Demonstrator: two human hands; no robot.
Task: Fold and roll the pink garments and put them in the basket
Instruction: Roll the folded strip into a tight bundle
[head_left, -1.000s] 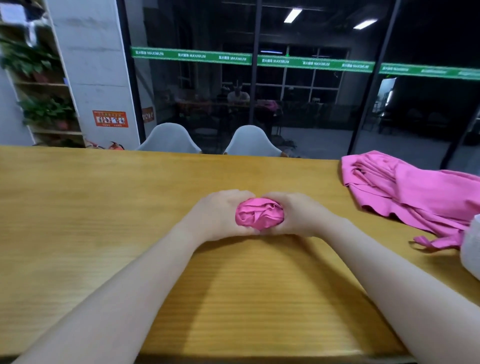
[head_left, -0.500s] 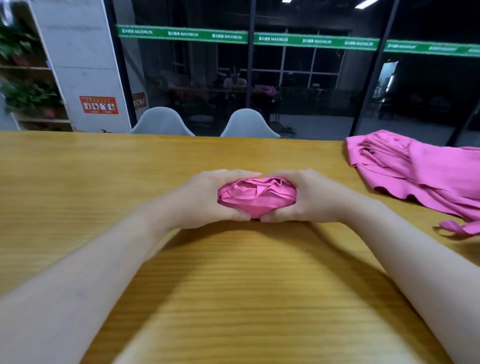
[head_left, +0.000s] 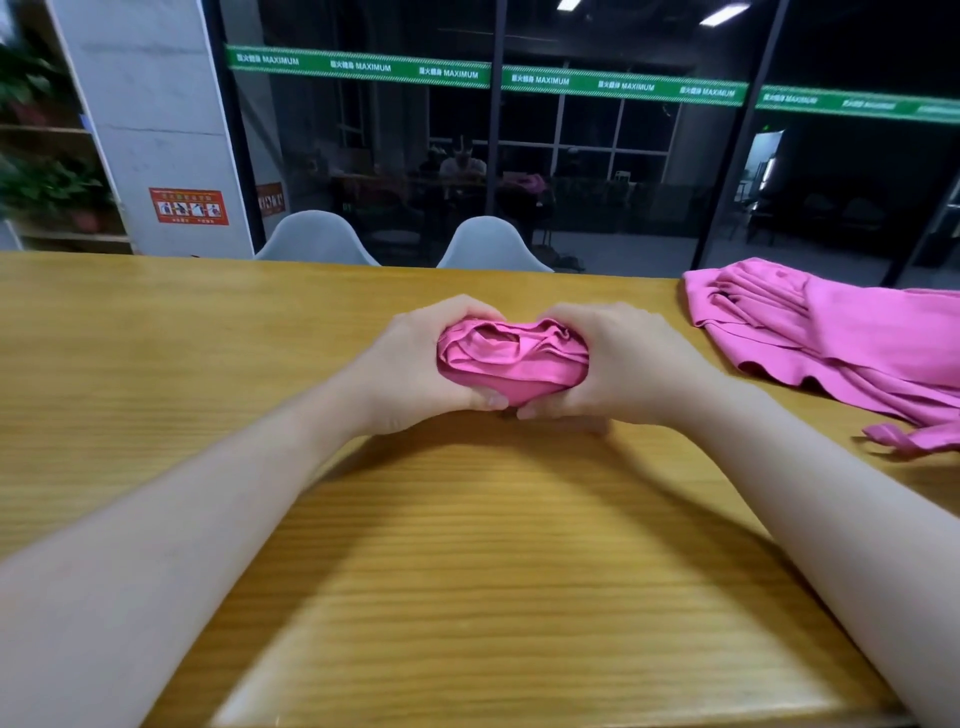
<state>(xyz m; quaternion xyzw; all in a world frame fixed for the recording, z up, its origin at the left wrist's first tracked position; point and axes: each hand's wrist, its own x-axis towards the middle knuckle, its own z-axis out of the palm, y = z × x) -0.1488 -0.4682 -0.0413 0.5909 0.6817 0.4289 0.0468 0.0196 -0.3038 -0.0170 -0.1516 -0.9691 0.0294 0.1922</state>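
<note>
A rolled pink garment (head_left: 511, 358) sits in the middle of the wooden table (head_left: 156, 364), its folded layers facing me. My left hand (head_left: 415, 364) grips its left end with fingers curled over the top and thumb underneath. My right hand (head_left: 623, 364) grips the right end the same way, the two thumbs nearly meeting under the roll. A second pink garment (head_left: 841, 338) lies loose and crumpled on the table at the right. No basket is in view.
Two pale grey chair backs (head_left: 493, 244) stand behind the far table edge, in front of a dark glass wall. A white pillar and shelves with plants (head_left: 47, 187) are at the back left. The near table edge runs along the bottom.
The roll looks wider and flatter between my hands than a second ago, with more layers showing. The camera view has shifted, and the white object at the right edge has left the view.
</note>
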